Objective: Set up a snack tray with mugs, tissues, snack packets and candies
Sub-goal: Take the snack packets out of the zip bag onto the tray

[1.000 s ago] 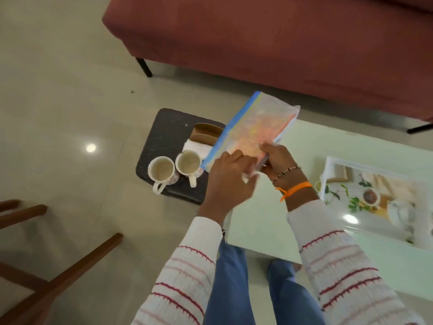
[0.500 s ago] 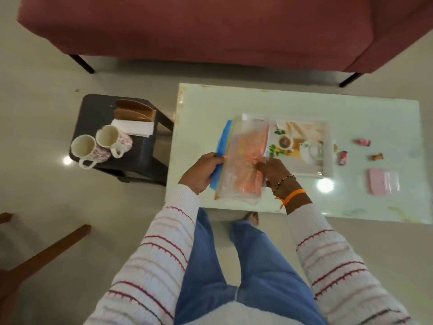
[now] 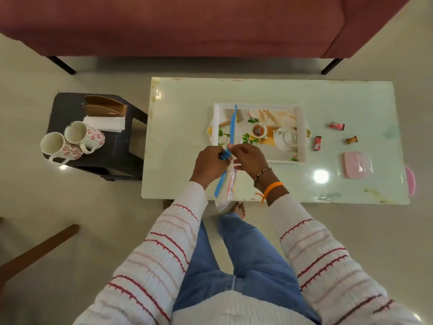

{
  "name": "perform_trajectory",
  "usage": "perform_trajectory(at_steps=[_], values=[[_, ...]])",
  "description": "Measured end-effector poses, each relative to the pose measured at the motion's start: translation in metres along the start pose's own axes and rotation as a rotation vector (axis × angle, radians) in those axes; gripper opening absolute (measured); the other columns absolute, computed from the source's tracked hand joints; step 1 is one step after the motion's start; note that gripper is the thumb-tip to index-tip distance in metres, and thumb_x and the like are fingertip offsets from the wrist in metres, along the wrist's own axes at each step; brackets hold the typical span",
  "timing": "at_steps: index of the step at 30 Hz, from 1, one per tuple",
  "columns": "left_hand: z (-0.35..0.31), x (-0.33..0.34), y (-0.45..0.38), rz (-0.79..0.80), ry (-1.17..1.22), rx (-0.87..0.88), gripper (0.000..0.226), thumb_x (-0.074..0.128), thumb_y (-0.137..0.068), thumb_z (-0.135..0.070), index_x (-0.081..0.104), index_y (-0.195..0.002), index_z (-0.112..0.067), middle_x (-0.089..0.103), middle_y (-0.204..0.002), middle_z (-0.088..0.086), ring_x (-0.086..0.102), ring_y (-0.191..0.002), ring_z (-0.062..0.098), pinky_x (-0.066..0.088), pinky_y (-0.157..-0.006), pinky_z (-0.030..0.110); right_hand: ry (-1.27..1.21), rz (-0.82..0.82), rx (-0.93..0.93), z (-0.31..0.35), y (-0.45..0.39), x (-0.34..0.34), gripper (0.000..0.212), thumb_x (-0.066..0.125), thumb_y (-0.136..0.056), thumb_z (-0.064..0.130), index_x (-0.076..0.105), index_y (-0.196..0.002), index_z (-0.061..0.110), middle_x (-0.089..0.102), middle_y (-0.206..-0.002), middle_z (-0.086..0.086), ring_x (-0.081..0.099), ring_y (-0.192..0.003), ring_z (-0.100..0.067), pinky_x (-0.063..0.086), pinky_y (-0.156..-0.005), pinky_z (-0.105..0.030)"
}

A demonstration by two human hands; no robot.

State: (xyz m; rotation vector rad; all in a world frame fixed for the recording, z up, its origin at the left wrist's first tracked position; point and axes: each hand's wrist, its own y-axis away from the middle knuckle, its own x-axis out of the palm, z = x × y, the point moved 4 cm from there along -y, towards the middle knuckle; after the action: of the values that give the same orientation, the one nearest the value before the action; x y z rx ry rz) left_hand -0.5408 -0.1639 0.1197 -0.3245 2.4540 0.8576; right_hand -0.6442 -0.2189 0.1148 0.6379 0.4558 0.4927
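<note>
A clear zip bag (image 3: 228,184) with a blue seal strip hangs edge-on over the table's near edge; orange packets show inside it. My left hand (image 3: 209,164) and my right hand (image 3: 248,158) both pinch the blue strip at its middle. Behind them lies a white tray (image 3: 302,134) printed with a teapot picture. Two flowered mugs (image 3: 72,141) and a stack of white tissues (image 3: 105,123) rest on a dark stool at the left. Three wrapped candies (image 3: 336,125) lie right of the tray.
A pale glass-topped table (image 3: 187,95) carries the tray and a pink lidded box (image 3: 357,164). A brown holder (image 3: 105,106) stands on the dark stool (image 3: 117,148). A red sofa (image 3: 187,24) runs along the back. A wooden chair leg (image 3: 35,252) crosses the lower left.
The view swung from the stool to the table. The bag went from lifted flat, to flat over the tray's left side, to edge-on with both hands pinching the blue strip.
</note>
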Motion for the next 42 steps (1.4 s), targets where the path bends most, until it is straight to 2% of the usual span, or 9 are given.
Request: perform_trajectory(at_steps=[6, 10, 15, 20, 24, 28, 34, 38, 42], values=[[-0.011, 0.018, 0.003, 0.083, 0.081, 0.004, 0.02, 0.073, -0.077, -0.027, 0.059, -0.075, -0.013, 0.062, -0.069, 0.0, 0.059, -0.056, 0.01, 0.05, -0.054, 0.017, 0.205, -0.098, -0.069, 0.007, -0.003, -0.022, 0.033, 0.063, -0.084, 0.028, 0.07, -0.088, -0.003, 0.07, -0.095, -0.025, 0.063, -0.081, -0.029, 0.055, -0.081, -0.038], [-0.005, 0.024, 0.009, 0.181, 0.4, -0.16, 0.03, 0.073, -0.077, -0.032, 0.053, -0.06, -0.017, 0.054, -0.046, -0.006, 0.049, -0.039, 0.002, 0.043, -0.045, 0.011, -0.209, 0.065, 0.088, -0.001, 0.003, -0.03, 0.03, 0.054, -0.091, 0.012, 0.062, -0.108, -0.01, 0.065, -0.105, -0.029, 0.064, -0.078, -0.024, 0.055, -0.079, -0.037], [0.0, 0.029, 0.014, 0.27, 0.535, -0.203, 0.015, 0.068, -0.082, -0.025, 0.061, -0.071, -0.017, 0.063, -0.074, 0.001, 0.059, -0.07, 0.012, 0.05, -0.062, 0.018, -0.429, 0.078, 0.174, -0.005, 0.012, -0.031, 0.03, 0.048, -0.091, -0.001, 0.053, -0.118, -0.014, 0.062, -0.093, -0.018, 0.064, -0.066, -0.016, 0.058, -0.06, -0.026], [-0.001, 0.028, 0.014, 0.205, 0.447, -0.174, 0.017, 0.068, -0.083, -0.021, 0.06, -0.069, -0.014, 0.061, -0.078, 0.008, 0.056, -0.073, 0.016, 0.05, -0.064, 0.021, -0.451, -0.056, 0.171, -0.012, 0.009, -0.033, 0.005, 0.067, -0.078, -0.005, 0.064, -0.08, -0.001, 0.064, -0.079, -0.014, 0.063, -0.068, -0.023, 0.058, -0.053, -0.023], [0.007, 0.021, 0.015, 0.25, 0.614, -0.231, 0.024, 0.066, -0.084, -0.026, 0.054, -0.065, -0.017, 0.061, -0.071, 0.0, 0.058, -0.07, 0.01, 0.052, -0.06, 0.019, -0.416, -0.058, 0.171, -0.014, 0.003, -0.032, 0.031, 0.077, -0.072, 0.015, 0.052, -0.055, 0.015, 0.063, -0.043, 0.006, 0.06, -0.047, -0.006, 0.054, -0.053, -0.022], [0.016, 0.008, 0.008, 0.081, 0.642, -0.2, 0.027, 0.06, -0.088, -0.016, 0.045, -0.066, -0.014, 0.06, -0.079, 0.006, 0.059, -0.072, 0.013, 0.057, -0.06, 0.027, 0.034, -0.205, 0.027, -0.015, -0.002, -0.051, 0.023, 0.075, -0.075, 0.017, 0.053, -0.072, 0.008, 0.06, -0.069, -0.01, 0.067, -0.075, -0.031, 0.056, -0.076, -0.043], [0.007, 0.006, 0.004, -0.18, 0.398, -0.106, 0.029, 0.051, -0.088, -0.006, 0.036, -0.064, -0.015, 0.059, -0.091, 0.023, 0.062, -0.089, 0.038, 0.056, -0.076, 0.05, 0.881, -0.38, -0.024, -0.024, 0.011, -0.065, 0.05, 0.063, -0.078, 0.0, 0.037, -0.121, 0.004, 0.053, -0.118, -0.017, 0.059, -0.101, -0.039, 0.049, -0.072, -0.043], [-0.006, 0.013, 0.008, -0.195, 0.296, 0.045, 0.037, 0.053, -0.088, -0.005, 0.032, -0.06, -0.017, 0.059, -0.078, 0.007, 0.051, -0.062, 0.006, 0.047, -0.065, 0.019, 1.095, -0.478, -0.366, -0.009, 0.026, -0.05, 0.036, 0.042, -0.079, -0.011, 0.046, -0.114, 0.0, 0.051, -0.113, -0.022, 0.053, -0.095, -0.038, 0.047, -0.07, -0.042], [-0.009, 0.019, 0.009, -0.128, 0.227, 0.122, 0.037, 0.051, -0.087, -0.001, 0.034, -0.06, -0.019, 0.062, -0.09, 0.004, 0.054, -0.073, 0.006, 0.037, -0.06, -0.002, 1.041, -0.215, -0.518, -0.006, 0.035, -0.021, 0.025, 0.038, -0.078, -0.006, 0.058, -0.093, -0.001, 0.057, -0.104, -0.022, 0.056, -0.094, -0.037, 0.044, -0.06, -0.039]])
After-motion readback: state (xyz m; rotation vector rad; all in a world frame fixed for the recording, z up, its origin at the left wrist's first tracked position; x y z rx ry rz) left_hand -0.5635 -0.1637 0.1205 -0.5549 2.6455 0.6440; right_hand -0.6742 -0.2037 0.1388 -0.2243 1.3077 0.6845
